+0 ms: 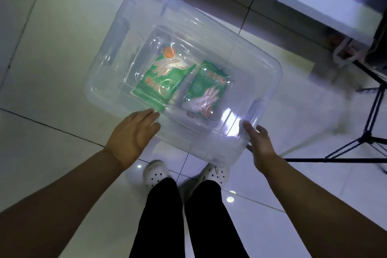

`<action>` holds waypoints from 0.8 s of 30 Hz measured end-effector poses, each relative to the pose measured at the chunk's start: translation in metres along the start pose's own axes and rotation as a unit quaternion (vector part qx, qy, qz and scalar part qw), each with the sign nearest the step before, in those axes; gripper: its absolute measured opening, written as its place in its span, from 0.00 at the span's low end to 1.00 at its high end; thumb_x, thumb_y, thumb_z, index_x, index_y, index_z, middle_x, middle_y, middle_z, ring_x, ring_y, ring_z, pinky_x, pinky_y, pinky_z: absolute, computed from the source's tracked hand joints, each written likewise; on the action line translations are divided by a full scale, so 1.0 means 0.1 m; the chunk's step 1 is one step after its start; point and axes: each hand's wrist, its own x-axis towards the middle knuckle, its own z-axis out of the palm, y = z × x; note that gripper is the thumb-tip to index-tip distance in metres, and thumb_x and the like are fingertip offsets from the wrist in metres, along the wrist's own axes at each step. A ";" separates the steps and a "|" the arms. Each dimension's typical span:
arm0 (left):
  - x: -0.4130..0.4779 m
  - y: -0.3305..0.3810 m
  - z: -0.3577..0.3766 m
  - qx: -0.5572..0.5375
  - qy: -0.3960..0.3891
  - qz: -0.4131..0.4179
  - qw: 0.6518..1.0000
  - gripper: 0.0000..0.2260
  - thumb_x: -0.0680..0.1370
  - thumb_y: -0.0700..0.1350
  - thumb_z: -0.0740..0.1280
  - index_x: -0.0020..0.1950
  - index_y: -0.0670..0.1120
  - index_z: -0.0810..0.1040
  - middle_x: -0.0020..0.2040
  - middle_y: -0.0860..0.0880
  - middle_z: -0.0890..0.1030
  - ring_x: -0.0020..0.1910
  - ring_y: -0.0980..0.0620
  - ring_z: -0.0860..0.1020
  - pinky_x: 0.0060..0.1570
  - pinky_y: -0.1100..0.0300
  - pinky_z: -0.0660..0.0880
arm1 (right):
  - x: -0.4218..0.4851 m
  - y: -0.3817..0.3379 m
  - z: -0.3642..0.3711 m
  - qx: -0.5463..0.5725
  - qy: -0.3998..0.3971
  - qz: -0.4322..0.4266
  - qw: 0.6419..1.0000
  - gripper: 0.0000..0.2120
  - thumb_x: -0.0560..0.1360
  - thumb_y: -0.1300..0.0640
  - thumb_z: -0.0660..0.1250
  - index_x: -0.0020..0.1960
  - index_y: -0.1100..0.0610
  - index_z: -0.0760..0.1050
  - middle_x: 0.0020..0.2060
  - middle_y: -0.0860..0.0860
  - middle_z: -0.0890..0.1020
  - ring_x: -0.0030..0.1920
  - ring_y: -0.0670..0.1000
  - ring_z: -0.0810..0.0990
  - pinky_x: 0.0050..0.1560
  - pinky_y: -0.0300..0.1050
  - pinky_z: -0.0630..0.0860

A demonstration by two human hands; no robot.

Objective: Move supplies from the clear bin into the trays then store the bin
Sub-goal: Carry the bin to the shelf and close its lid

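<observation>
Bin above floor, two green packets inside, left hand flat on its near edge, right hand gripping its near-right corner

— What does the clear bin look like?
— It's see-through plastic, rectangular with rounded corners, and its lid is on. It sits roughly level above the floor, turned at a slant, with the long sides running from far left to near right.
— What's inside?
— Two flat green packets, each printed with pale hands and an orange disc. They lie side by side on the bottom. The left packet has its disc at the far end, and the right packet has its disc at the near end. I can't tell whether they touch.
</observation>
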 end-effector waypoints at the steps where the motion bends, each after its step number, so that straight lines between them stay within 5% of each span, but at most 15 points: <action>1: -0.01 0.01 0.04 0.006 0.000 0.010 1.000 0.10 0.70 0.34 0.60 0.45 0.37 0.81 0.52 0.37 0.83 0.51 0.39 0.81 0.48 0.48 0.79 | 0.04 -0.03 0.00 0.045 -0.026 0.031 0.998 0.32 0.73 0.48 0.68 0.71 0.59 0.62 0.65 0.58 0.73 0.61 0.59 0.75 0.63 0.54 0.71; 4: -0.05 0.05 0.12 0.016 0.000 0.011 1.000 0.14 0.70 0.33 0.56 0.45 0.35 0.81 0.54 0.35 0.82 0.54 0.34 0.80 0.51 0.43 0.77 | 0.09 -0.10 0.02 0.102 -0.031 0.053 0.993 0.28 0.72 0.51 0.70 0.67 0.61 0.66 0.58 0.60 0.76 0.54 0.61 0.78 0.53 0.52 0.77; 7: 0.01 0.12 0.07 0.002 -0.014 -0.034 0.999 0.10 0.67 0.28 0.67 0.47 0.34 0.81 0.55 0.35 0.81 0.54 0.34 0.79 0.52 0.42 0.76 | 0.14 -0.17 0.00 0.103 0.015 0.037 0.994 0.29 0.71 0.54 0.72 0.67 0.62 0.64 0.59 0.62 0.75 0.52 0.61 0.78 0.52 0.54 0.78; 11: 0.19 0.21 0.03 -0.005 -0.037 -0.053 0.998 0.20 0.60 0.33 0.78 0.50 0.37 0.81 0.56 0.37 0.81 0.56 0.36 0.79 0.53 0.41 0.75 | 0.20 -0.38 -0.13 0.061 0.059 -0.016 0.996 0.25 0.70 0.53 0.72 0.63 0.59 0.67 0.55 0.60 0.77 0.46 0.60 0.79 0.40 0.48 0.79; 16: 0.47 0.25 0.06 0.048 -0.137 -0.085 0.986 0.38 0.68 0.53 0.73 0.74 0.50 0.61 0.77 0.44 0.57 0.76 0.40 0.53 0.68 0.33 0.52 | 0.33 -0.58 -0.28 -0.021 0.094 -0.067 0.993 0.26 0.71 0.49 0.70 0.65 0.58 0.68 0.53 0.58 0.77 0.48 0.59 0.80 0.47 0.53 0.79; 19: 0.57 0.21 0.12 0.039 -0.195 -0.093 0.975 0.41 0.70 0.59 0.69 0.76 0.56 0.48 0.78 0.48 0.44 0.76 0.42 0.40 0.67 0.30 0.44 | 0.36 -0.57 -0.29 -0.032 0.090 -0.087 0.992 0.23 0.73 0.50 0.68 0.63 0.59 0.67 0.47 0.54 0.76 0.41 0.53 0.77 0.46 0.48 0.74; 24: 0.62 0.19 0.13 0.024 -0.233 -0.100 0.967 0.41 0.72 0.60 0.67 0.75 0.57 0.43 0.78 0.50 0.38 0.74 0.42 0.33 0.66 0.30 0.40 | 0.38 -0.52 -0.21 -0.085 0.151 -0.159 0.972 0.13 0.75 0.51 0.65 0.55 0.57 0.70 0.43 0.53 0.75 0.37 0.52 0.75 0.32 0.40 0.70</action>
